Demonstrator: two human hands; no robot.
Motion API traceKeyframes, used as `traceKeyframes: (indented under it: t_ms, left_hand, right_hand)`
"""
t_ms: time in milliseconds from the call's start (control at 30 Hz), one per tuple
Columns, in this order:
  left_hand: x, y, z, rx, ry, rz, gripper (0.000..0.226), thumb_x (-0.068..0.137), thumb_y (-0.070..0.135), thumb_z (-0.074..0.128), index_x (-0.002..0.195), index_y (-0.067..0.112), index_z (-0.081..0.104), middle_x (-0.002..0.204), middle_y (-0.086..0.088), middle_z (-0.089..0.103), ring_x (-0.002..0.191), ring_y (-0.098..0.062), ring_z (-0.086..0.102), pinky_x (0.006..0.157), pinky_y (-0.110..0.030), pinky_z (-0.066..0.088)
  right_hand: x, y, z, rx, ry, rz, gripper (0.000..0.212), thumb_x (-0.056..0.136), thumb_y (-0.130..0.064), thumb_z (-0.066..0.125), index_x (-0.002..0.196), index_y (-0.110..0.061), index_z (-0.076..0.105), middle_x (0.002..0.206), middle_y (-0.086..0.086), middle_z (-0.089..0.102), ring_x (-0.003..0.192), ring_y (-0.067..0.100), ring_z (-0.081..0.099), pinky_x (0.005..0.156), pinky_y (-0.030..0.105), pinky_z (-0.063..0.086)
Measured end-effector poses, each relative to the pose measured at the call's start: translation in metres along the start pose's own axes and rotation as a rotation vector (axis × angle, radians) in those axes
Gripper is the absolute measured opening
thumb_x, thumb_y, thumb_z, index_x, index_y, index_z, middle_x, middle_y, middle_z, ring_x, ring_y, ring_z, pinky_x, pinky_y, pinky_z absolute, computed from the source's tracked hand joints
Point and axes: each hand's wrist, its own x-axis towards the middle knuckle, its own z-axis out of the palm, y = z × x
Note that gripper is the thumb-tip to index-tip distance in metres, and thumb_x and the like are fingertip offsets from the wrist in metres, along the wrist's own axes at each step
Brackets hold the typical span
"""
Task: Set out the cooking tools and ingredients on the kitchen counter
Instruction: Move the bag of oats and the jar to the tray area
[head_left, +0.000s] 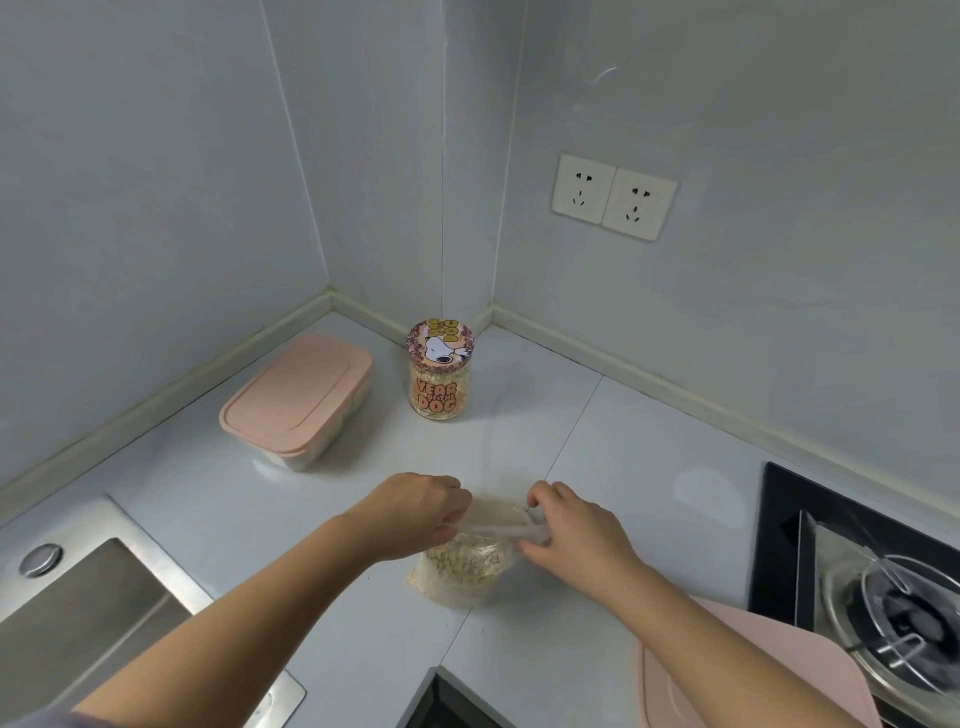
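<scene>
Both hands work the mouth of a clear plastic bag (462, 569) of pale flaky grain, oats by the look of it. Left hand (415, 512) pinches the bag's top edge from its side, fingers curled closed on the film; right hand (574, 530) pinches the opposite end, so the rim is stretched taut between them. Bag base rests on the worktop (623, 452), directly under my hands.

Beyond the hands, toward the corner: a jar (440, 371) with a printed lid, filled with what looks like the same grain, upright. Further to the left of it, a lidded pink box (296, 397), closed. Both stand well apart from the bag. By my right forearm, part of a pink lid or board (737, 670), cut off by the frame edge. Sink (88, 603) beside my left arm, gas burner (893, 613) off to the right.

Step in hand, as I judge it: settling the bag as one of the ingredients, either opening or sealing its top; I cannot tell which.

Next move calls for an even grip on both ends and the bag held upright, since the film is limp and the contents would spill if it tips. Then release and let it stand alone.
</scene>
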Motion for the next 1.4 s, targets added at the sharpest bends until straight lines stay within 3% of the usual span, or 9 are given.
traceKeyframes:
  t_ms: [233,467,567,700,933,1067,1167,1267,1400]
  left_hand:
    - [-0.009,-0.007,-0.005,-0.105,-0.045,-0.016,0.024,0.083,0.011,0.042,0.065,0.019,0.029,0.062,0.003,0.035,0.056,-0.012,0.025,0.052,-0.025,0.022]
    - [-0.03,-0.013,0.006,-0.102,-0.039,-0.102,0.014,0.089,0.031,0.056,0.097,0.025,0.046,0.089,0.009,0.054,0.074,-0.014,0.051,0.063,-0.028,0.041]
    - [-0.028,-0.009,0.011,-0.073,0.051,-0.08,0.018,0.089,0.034,0.056,0.103,0.024,0.051,0.095,0.01,0.053,0.074,-0.012,0.048,0.059,-0.021,0.035]
    - [-0.024,-0.011,0.02,-0.059,0.161,-0.037,0.008,0.091,0.027,0.051,0.087,0.02,0.051,0.08,0.011,0.046,0.065,-0.013,0.044,0.051,-0.014,0.022]
    - [-0.024,-0.014,0.032,0.08,0.284,0.06,0.024,0.094,0.036,0.044,0.074,0.023,0.042,0.059,0.012,0.034,0.044,-0.013,0.031,0.047,-0.019,0.021]
    - [-0.023,-0.021,0.03,0.234,0.288,0.117,0.034,0.094,0.037,0.04,0.066,0.02,0.049,0.046,0.007,0.041,0.035,-0.013,0.031,0.04,-0.02,0.022]
    - [-0.02,-0.026,0.029,0.321,0.29,0.148,0.04,0.092,0.038,0.038,0.06,0.02,0.053,0.042,0.005,0.046,0.032,-0.015,0.038,0.038,-0.019,0.023]
    - [-0.018,-0.029,0.03,0.355,0.293,0.179,0.045,0.093,0.042,0.035,0.06,0.021,0.055,0.042,0.005,0.048,0.031,-0.014,0.041,0.037,-0.018,0.025]
    - [-0.024,-0.029,0.03,0.357,0.307,0.206,0.03,0.09,0.046,0.053,0.074,0.021,0.056,0.05,0.009,0.049,0.034,-0.011,0.041,0.04,-0.017,0.021]
  right_hand:
    - [0.005,-0.006,0.001,0.33,0.135,-0.054,0.012,0.081,-0.014,0.056,0.082,-0.022,0.049,0.084,-0.007,0.052,0.075,0.016,0.054,0.07,0.031,0.047]
    - [0.013,-0.013,0.022,0.471,0.092,-0.131,0.008,0.088,-0.011,0.062,0.091,-0.01,0.07,0.091,-0.006,0.057,0.079,0.015,0.061,0.076,0.026,0.05]
    - [0.016,-0.017,0.021,0.617,0.129,-0.123,0.011,0.089,-0.013,0.065,0.091,-0.009,0.076,0.088,-0.01,0.059,0.08,0.008,0.061,0.075,0.015,0.047]
    - [0.019,-0.02,0.021,0.699,0.121,-0.118,0.014,0.089,-0.014,0.066,0.097,-0.009,0.076,0.089,-0.013,0.059,0.082,-0.001,0.059,0.076,0.007,0.042]
    - [0.016,-0.02,0.026,0.465,0.027,-0.152,0.024,0.086,-0.026,0.069,0.108,-0.019,0.063,0.102,-0.013,0.053,0.085,0.012,0.057,0.076,0.019,0.044]
    - [0.018,-0.023,0.023,0.319,0.069,-0.215,0.019,0.091,-0.03,0.061,0.103,-0.018,0.053,0.104,-0.009,0.055,0.076,0.013,0.052,0.072,0.03,0.045]
    - [0.019,-0.022,0.022,0.127,0.09,-0.292,0.023,0.095,-0.037,0.054,0.107,-0.017,0.055,0.107,-0.006,0.056,0.088,0.016,0.056,0.072,0.033,0.046]
    - [0.023,-0.019,0.023,0.049,0.152,-0.383,0.024,0.096,-0.038,0.049,0.098,-0.017,0.06,0.1,-0.003,0.059,0.091,0.018,0.057,0.063,0.033,0.044]
    - [0.028,-0.016,0.025,-0.064,0.34,-0.497,0.031,0.088,-0.041,0.04,0.075,-0.024,0.063,0.074,-0.011,0.058,0.067,0.012,0.059,0.045,0.02,0.036]
